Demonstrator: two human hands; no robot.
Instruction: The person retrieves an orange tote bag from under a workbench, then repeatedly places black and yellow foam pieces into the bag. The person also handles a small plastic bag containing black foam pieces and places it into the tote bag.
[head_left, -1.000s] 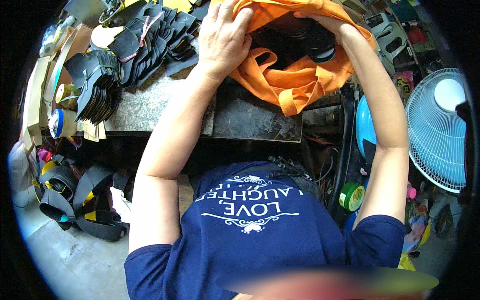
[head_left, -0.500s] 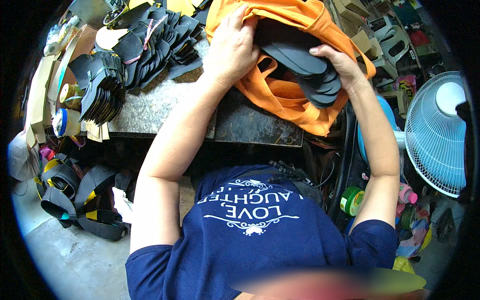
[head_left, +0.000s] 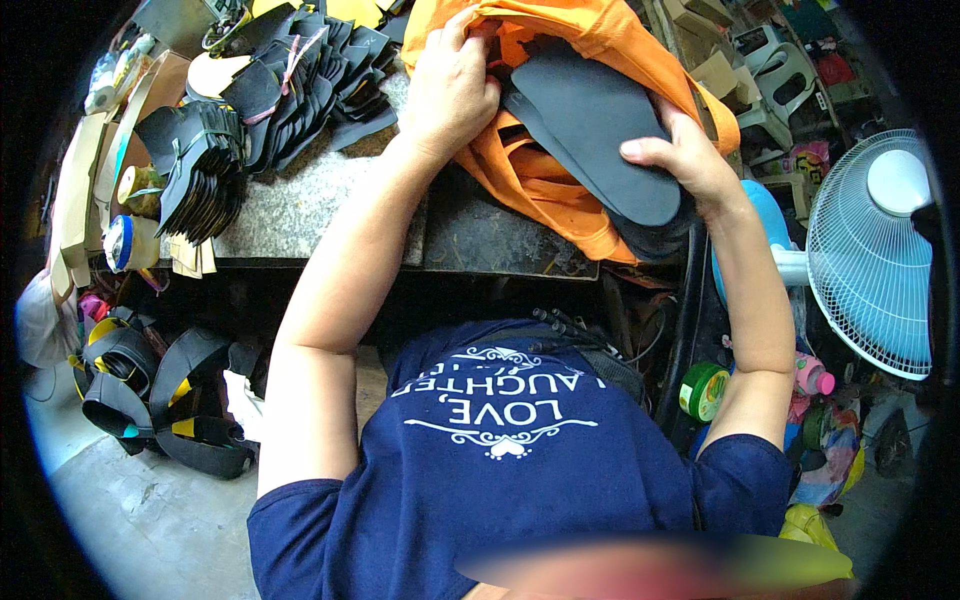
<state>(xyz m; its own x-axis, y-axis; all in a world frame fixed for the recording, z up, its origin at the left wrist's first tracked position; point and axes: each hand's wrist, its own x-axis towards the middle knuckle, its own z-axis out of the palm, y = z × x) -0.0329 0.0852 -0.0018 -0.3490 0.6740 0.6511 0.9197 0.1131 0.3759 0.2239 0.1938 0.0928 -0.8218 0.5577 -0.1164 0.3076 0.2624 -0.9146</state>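
Note:
An orange cloth bag (head_left: 585,25) lies open at the front edge of the workbench. My left hand (head_left: 452,92) pinches its rim at the left and holds the mouth apart. Inside the opening, my right hand (head_left: 692,160) grips a stack of black shoe soles (head_left: 590,130), its thumb on the top face and its other fingers hidden behind. The upper soles are fanned out, their rounded ends pointing toward me. More soles show beneath them, overhanging the bag's near edge.
Bundles of cut black pieces (head_left: 285,95), some tied, cover the bench's left side. A thread spool (head_left: 140,188) and a blue-rimmed jar (head_left: 130,243) stand beside them. Black straps (head_left: 180,395) lie at lower left. A fan (head_left: 870,255) stands at right, near my right arm.
The black soles have tilted and slid toward me, so their broad faces now show. My right hand has turned with its thumb on top; my left hand has shifted slightly left with the bag.

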